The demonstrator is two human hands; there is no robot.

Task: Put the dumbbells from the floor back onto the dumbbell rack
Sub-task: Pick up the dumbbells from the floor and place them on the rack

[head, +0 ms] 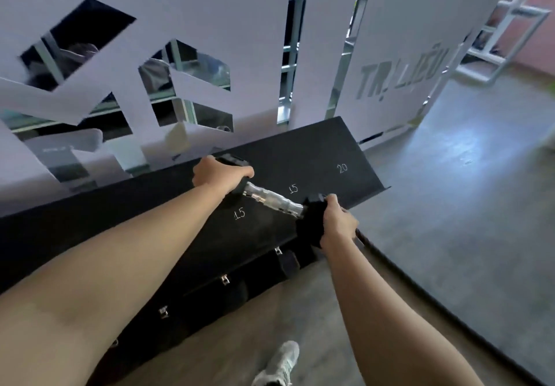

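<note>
Two bare forearms reach forward over a grey sneaker [277, 364] on the floor. The dumbbell [271, 202] has black heads and a knurled chrome handle; it lies tilted on the black rack's top shelf [315, 157], beside chalked "15" marks. The left hand [220, 174] is closed over its far head, the right hand [338, 223] wraps the near head.
</note>
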